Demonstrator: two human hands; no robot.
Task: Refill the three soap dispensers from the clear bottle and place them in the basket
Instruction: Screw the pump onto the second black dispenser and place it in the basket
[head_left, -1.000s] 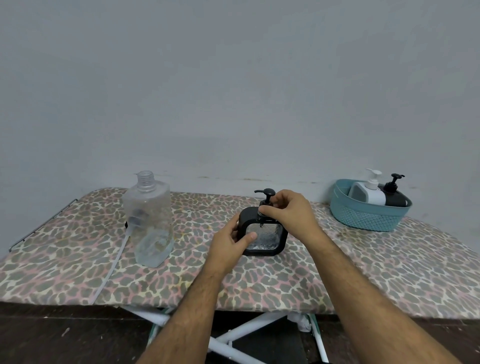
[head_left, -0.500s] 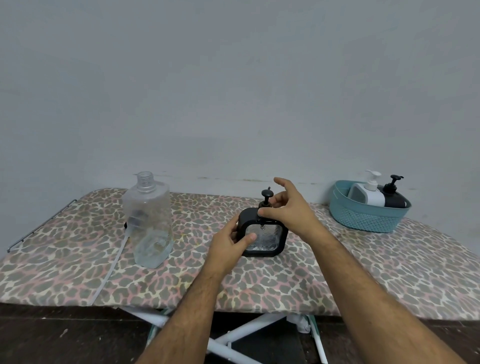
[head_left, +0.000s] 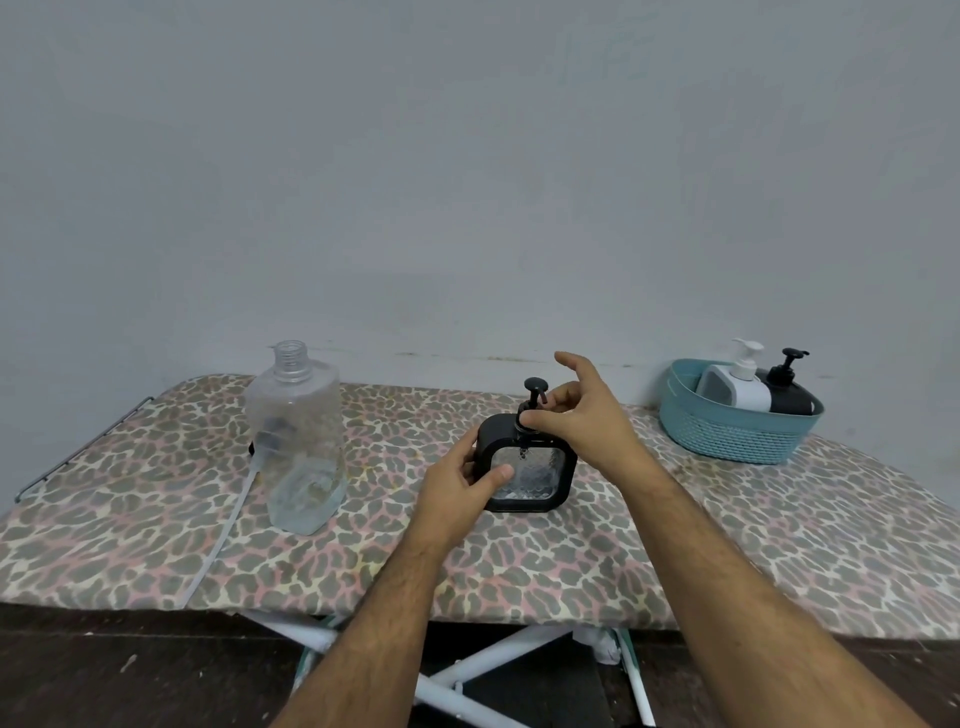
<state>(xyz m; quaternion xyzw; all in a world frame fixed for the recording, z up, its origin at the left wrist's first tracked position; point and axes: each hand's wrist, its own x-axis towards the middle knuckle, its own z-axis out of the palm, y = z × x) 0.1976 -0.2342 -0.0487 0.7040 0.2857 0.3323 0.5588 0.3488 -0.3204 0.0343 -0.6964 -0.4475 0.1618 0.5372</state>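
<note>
Leopard-print ironing board (head_left: 753, 525) under your hands: the square black dispenser (head_left: 527, 470) stands upright mid-board, pump up. Your left hand (head_left: 457, 491) grips its side; your right hand (head_left: 582, 415) pinches the pump collar. Beside it, the uncapped clear bottle (head_left: 298, 441) holds little liquid. At far right, the teal basket (head_left: 732, 436) holds a white dispenser (head_left: 735, 384) and a black one (head_left: 787, 387).

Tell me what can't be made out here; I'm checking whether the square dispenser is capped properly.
Head view only:
- Pump collar on the square dispenser: covered by right hand fingers.
- Its fill level: blurred by textured glass, partly behind left hand.
- Dispensers' lower halves in basket: behind its wall.
</note>
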